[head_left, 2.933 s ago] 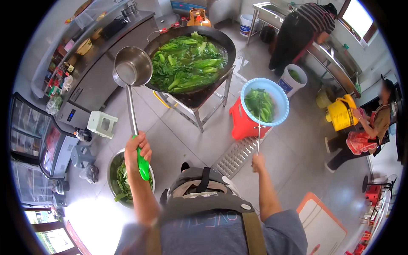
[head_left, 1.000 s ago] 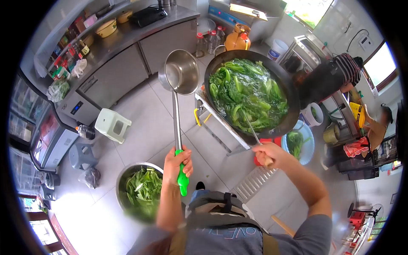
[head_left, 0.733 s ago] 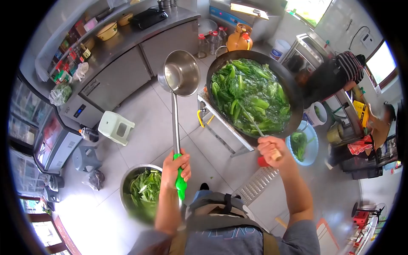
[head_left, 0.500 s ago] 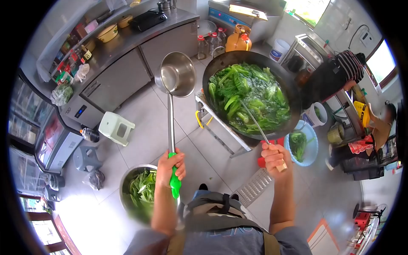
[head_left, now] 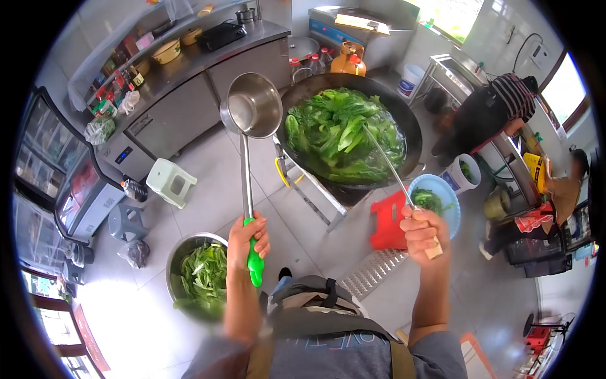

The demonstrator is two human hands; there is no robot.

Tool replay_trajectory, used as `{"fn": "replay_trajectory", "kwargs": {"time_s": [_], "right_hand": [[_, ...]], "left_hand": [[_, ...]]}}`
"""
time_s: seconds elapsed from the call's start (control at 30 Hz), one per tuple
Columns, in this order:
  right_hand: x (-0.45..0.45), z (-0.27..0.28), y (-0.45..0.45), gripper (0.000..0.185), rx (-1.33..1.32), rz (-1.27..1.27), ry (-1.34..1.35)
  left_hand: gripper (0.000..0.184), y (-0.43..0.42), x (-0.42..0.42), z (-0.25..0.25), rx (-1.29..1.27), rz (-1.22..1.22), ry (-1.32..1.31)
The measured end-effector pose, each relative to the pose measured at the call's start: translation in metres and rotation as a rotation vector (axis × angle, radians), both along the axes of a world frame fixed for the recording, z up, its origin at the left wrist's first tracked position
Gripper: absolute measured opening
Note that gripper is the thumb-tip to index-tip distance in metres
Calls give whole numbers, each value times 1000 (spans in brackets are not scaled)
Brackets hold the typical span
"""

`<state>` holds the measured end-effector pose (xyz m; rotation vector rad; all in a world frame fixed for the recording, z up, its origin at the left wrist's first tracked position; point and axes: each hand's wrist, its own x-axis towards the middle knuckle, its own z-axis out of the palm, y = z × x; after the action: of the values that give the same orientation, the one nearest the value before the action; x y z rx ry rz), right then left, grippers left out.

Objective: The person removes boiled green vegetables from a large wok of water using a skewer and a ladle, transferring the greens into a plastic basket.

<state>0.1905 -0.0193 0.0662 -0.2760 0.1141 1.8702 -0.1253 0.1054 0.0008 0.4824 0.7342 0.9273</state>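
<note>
My left hand [head_left: 248, 242] is wrapped round the green handle of a long metal ladle [head_left: 254, 106], whose deep bowl hangs level, left of the wok. My right hand [head_left: 425, 235] grips the wooden handle of a thin metal tool [head_left: 390, 163]. That tool's far end meets leafy greens [head_left: 338, 129] in water inside a large dark wok [head_left: 413, 136]; what shape the end has is hidden. The wok rests on a metal stand [head_left: 315, 205]. A light blue basin [head_left: 451, 218] with greens stands right of the wok, beside a red stool [head_left: 386, 221].
A steel bowl [head_left: 173, 265] of cut greens is on the floor at left. Nearby stand a white stool [head_left: 170, 183] and a gray stool [head_left: 126, 221]. An orange gas cylinder [head_left: 347, 60] is behind the wok. Two people are at the right, one bending over a sink.
My right hand has moved from over the blue basin to the wok with the thin tool. The greens are now heaped higher towards the wok's middle. The ladle stays in my left hand.
</note>
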Motion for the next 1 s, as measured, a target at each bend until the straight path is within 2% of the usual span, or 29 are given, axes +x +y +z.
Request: {"fn": "replay_trajectory", "kwargs": {"time_s": [0.07, 0.4, 0.6, 0.7, 0.8, 0.9, 1.0], "right_hand": [[11, 10, -15, 7, -52, 14, -72], [55, 32, -64, 18, 54, 13, 108], [61, 51, -76, 18, 130, 1, 37], [64, 60, -79, 19, 145, -6, -40], [60, 67, -79, 20, 246, -32, -12], [57, 81, -80, 21, 271, -43, -20], [52, 93, -81, 22, 317, -23, 20]], "left_hand": [[14, -18, 12, 1, 36, 14, 55], [13, -78, 54, 2, 0, 24, 15], [12, -78, 64, 10, -66, 41, -40], [12, -78, 65, 12, 91, 34, 115], [11, -77, 65, 19, 55, 26, 180], [11, -69, 59, 12, -42, 2, 19], [10, -71, 57, 14, -20, 1, 70]]}}
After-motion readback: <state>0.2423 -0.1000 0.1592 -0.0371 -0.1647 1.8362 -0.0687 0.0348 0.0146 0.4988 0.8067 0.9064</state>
